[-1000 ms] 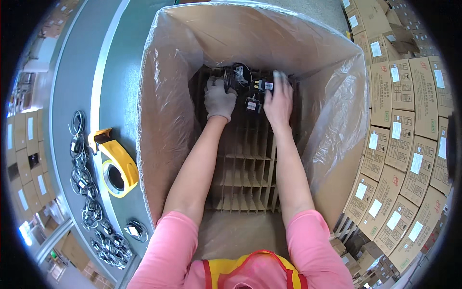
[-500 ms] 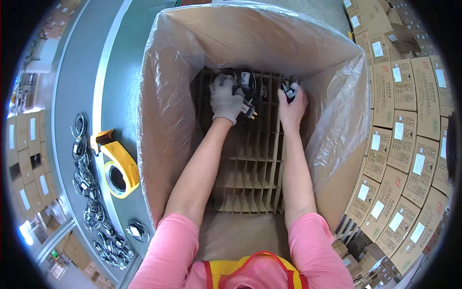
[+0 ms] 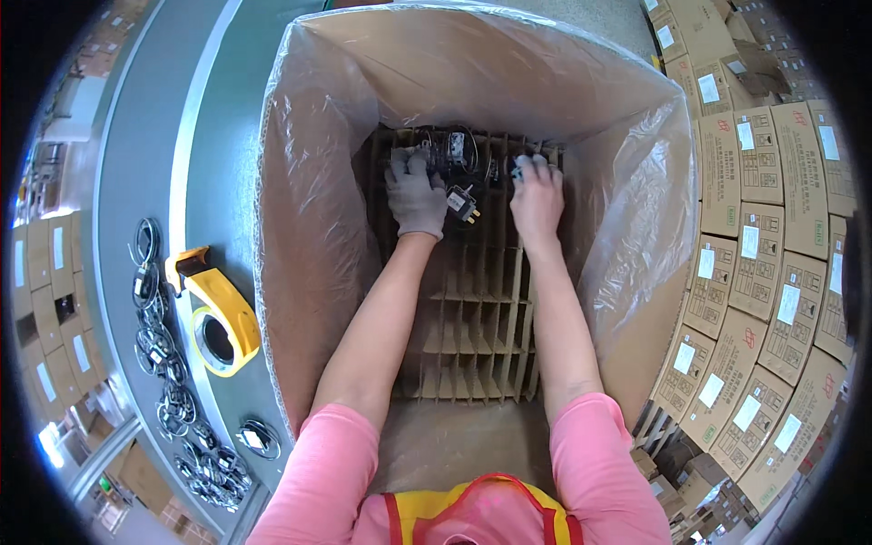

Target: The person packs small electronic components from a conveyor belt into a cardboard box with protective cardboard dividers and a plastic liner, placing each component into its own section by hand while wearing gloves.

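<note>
Inside carton: left hand, right hand, finger grips unclear; black adapter between. Left of carton: tape dispenser, coiled cables.

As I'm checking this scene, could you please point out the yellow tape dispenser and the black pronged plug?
Yellow tape dispenser (image 3: 232, 303): head view, on its frame.
Pronged plug (image 3: 460, 201): head view, on its labelled body.

Inside the lined carton at upper centre, I'm watching the gloved left hand resting against black corded adapters, the right hand reaching over cardboard dividers. At left, a yellow tape dispenser is sitting on the surface beside coiled cables.
</note>
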The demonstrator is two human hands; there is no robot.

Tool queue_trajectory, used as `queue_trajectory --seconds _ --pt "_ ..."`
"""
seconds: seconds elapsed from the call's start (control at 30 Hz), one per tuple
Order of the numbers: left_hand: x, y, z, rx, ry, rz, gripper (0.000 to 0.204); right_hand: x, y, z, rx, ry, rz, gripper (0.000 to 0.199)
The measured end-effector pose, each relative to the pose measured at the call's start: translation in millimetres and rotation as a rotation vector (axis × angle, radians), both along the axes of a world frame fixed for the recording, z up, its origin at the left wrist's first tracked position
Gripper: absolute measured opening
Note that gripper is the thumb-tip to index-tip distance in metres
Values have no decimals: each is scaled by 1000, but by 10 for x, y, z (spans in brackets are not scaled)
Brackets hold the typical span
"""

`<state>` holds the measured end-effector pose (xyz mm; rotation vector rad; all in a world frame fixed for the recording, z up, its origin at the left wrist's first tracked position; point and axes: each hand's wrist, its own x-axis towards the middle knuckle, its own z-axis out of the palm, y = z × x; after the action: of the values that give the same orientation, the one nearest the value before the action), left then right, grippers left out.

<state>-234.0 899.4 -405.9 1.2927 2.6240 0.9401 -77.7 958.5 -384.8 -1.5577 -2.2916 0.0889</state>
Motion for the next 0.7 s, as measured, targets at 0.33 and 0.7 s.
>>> queue_trajectory --seconds 0.33,0.7 --pt "-24 44 29 -125 -87 -47 28 -170 -195 -12 -146 108 113 53" --pt "-146 167 -13 196 -909 85 29 139 29 -228 6 457 136 28"
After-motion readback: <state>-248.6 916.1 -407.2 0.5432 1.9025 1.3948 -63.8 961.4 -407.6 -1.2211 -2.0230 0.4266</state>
